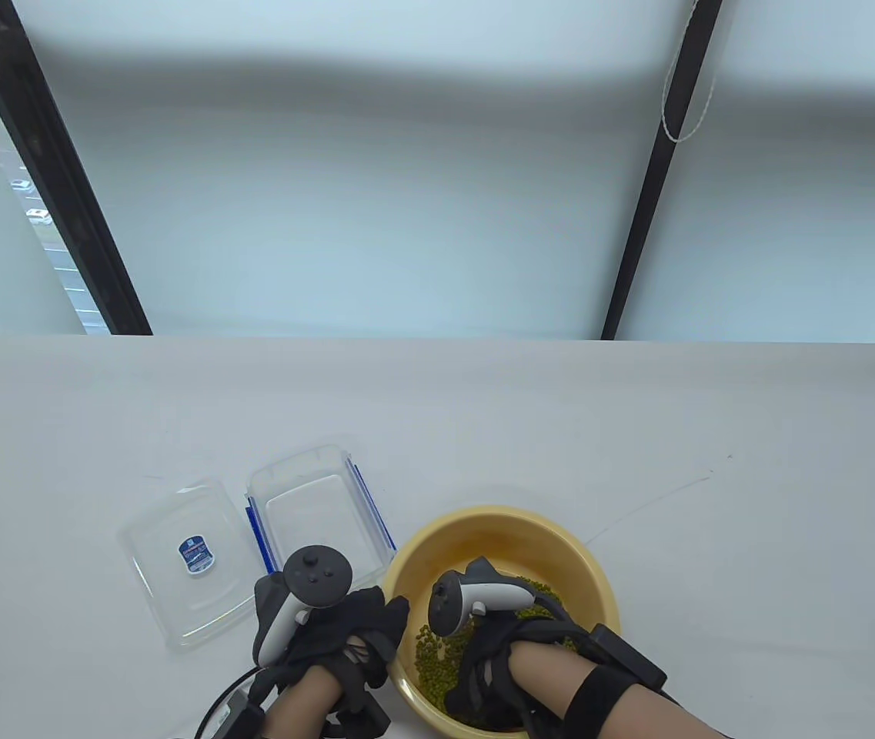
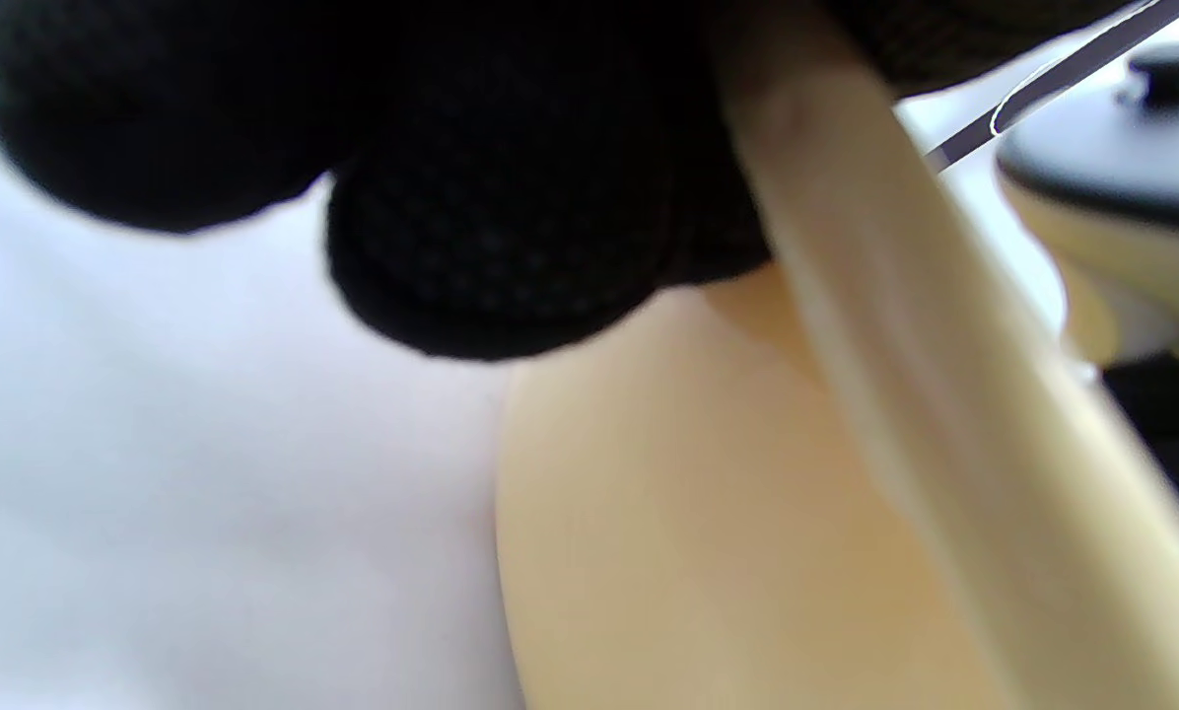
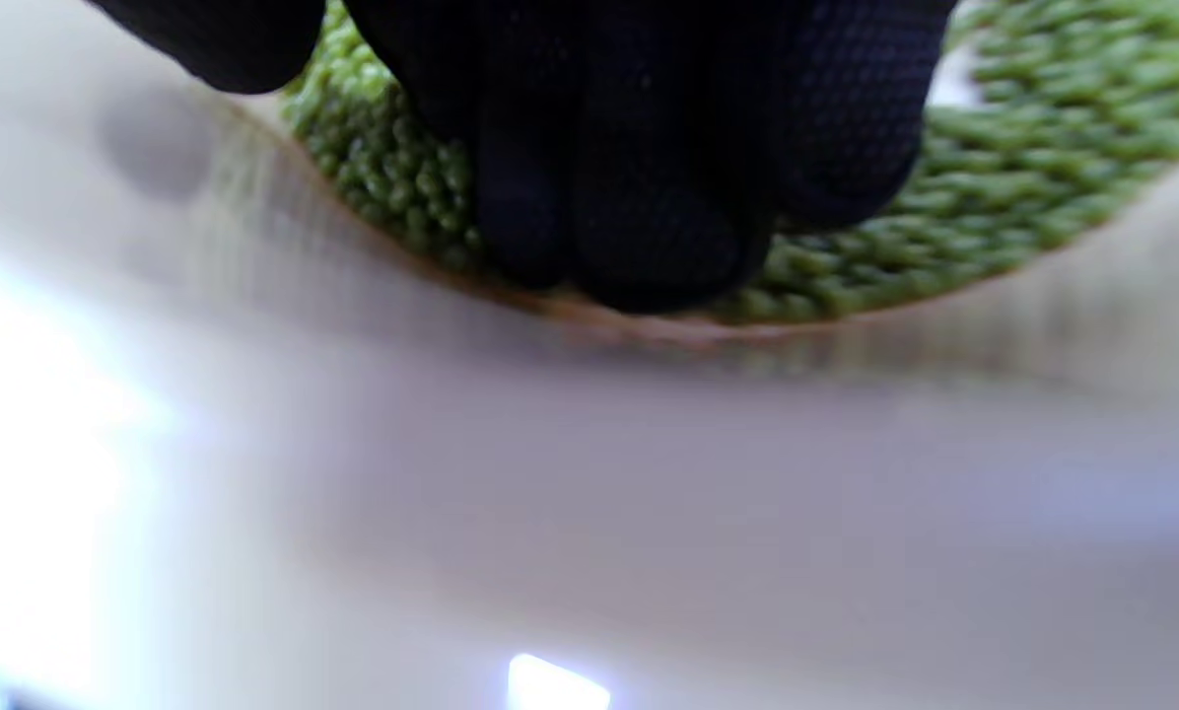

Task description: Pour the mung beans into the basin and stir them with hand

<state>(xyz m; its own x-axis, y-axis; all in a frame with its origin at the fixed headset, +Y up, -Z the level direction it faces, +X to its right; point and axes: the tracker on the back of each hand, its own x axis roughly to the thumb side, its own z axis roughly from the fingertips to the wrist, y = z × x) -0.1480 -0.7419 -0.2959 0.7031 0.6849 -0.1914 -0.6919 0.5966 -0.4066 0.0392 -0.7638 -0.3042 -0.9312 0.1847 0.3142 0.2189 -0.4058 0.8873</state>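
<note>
My right hand [image 1: 495,654] was down inside the yellow basin [image 1: 583,558], its gloved fingers [image 3: 639,187] held close together and dug into the mung beans [image 3: 1023,197], holding nothing; the tips pressed near where the beans met the basin's inner wall. The beans lay spread over the basin floor, showing on both sides of my wrist from above. My left hand [image 1: 345,631] gripped the basin's near-left rim [image 2: 905,325], fingers [image 2: 491,197] curled over its edge, with the outer wall below them and the white table [image 1: 637,416] beside it. Just left of the basin, behind my left hand, sat the clear container [image 1: 318,512] with blue clips, open and empty, and beside that its clear lid [image 1: 183,562] lay flat with a blue label on it.
</note>
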